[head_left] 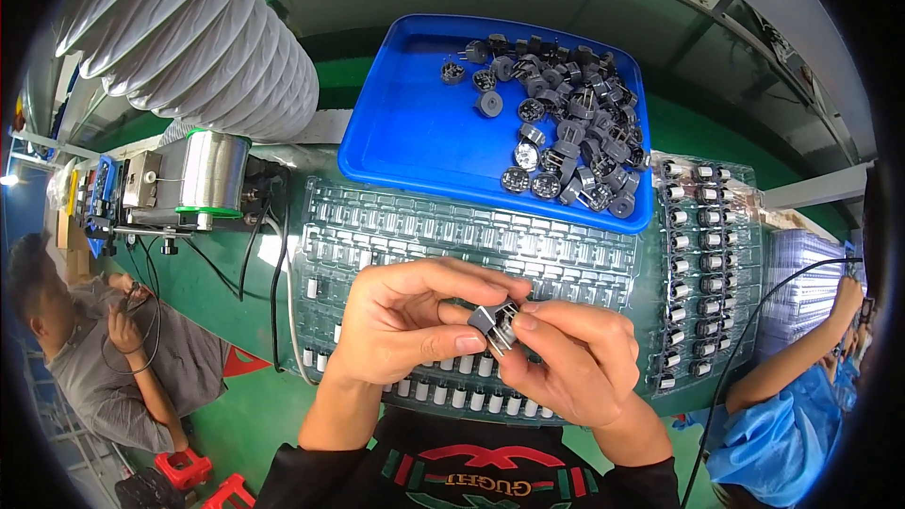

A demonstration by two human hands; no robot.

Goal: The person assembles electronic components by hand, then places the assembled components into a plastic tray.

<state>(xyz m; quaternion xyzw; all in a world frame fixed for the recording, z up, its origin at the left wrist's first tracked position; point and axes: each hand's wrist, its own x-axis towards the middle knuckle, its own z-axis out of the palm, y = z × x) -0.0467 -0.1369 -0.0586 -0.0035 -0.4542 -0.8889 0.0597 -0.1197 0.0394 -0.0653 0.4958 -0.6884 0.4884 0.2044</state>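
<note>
A dark grey plastic plug piece [484,320] with metal pins is held up over the bench, tilted, its open side toward my right. Thumb and fingers of my left hand [386,325] are closed round its outer side. My right hand [577,358] pinches at the open side, beside the pins; its fingertips hide whatever is between them. Under my hands lies a clear moulded tray [415,231], with several small white-and-dark cylindrical parts [476,401] standing in its near rows. Beyond it, a blue tray [391,132] carries a heap of similar plug pieces [566,123].
Another clear tray [707,264] filled with small parts lies right. At left stand a solder wire spool [212,174], dark cables [278,273] and a ribbed duct [207,47]. One co-worker [123,358] sits left; another in blue [778,443] is right, near stacked clear trays [801,278].
</note>
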